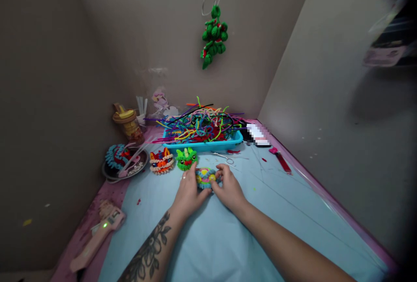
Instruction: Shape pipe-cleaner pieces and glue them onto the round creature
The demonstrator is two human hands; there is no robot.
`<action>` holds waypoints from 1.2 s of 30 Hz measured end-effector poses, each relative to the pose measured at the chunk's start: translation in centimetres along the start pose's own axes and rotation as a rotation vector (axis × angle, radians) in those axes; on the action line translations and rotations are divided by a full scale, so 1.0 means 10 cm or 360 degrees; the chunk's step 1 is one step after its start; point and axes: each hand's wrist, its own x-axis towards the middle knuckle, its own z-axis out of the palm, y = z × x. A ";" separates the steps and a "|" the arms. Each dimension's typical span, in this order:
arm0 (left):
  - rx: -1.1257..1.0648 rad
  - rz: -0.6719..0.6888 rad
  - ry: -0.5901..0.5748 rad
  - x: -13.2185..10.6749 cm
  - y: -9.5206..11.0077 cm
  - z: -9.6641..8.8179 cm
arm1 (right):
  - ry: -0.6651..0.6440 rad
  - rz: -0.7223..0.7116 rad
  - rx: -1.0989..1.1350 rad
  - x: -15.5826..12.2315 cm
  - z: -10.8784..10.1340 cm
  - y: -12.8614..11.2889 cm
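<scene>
Between my two hands is a small blue, yellow and pink pipe-cleaner animal head, low over the blue table cover. My left hand grips its left side, thumb along the lower edge. On the other side my right hand pinches it with thumb and fingers. Just beyond my left fingers sits a green pipe-cleaner head with round eyes and a red nose. Left of that one is an orange and cream pipe-cleaner head.
A blue tray of loose pipe cleaners stands at the back, scissors before it. A pink glue gun with a green light lies left, near a bowl. A phone lies back right. Green knotted pieces hang above.
</scene>
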 end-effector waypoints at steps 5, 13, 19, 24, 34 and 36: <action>-0.0048 -0.0030 0.0003 -0.01 0.00 0.00 | 0.0005 0.0017 0.0006 -0.02 -0.03 0.02; -0.0060 -0.0044 0.0021 -0.01 -0.03 0.01 | -0.0053 0.0051 0.0061 -0.03 -0.04 0.02; -0.0056 -0.0057 0.0036 -0.01 -0.02 0.01 | -0.0040 0.0068 0.0103 -0.02 -0.03 0.01; -0.0089 -0.0042 0.0051 -0.01 -0.03 0.01 | -0.0017 0.0074 0.0128 -0.01 -0.02 0.01; -0.0058 -0.0027 0.0047 -0.01 0.00 -0.01 | -0.0036 0.0051 0.0135 0.00 0.00 0.01; -0.0046 -0.0026 0.0041 -0.01 0.00 -0.01 | -0.0038 0.0032 0.0139 0.00 0.01 0.03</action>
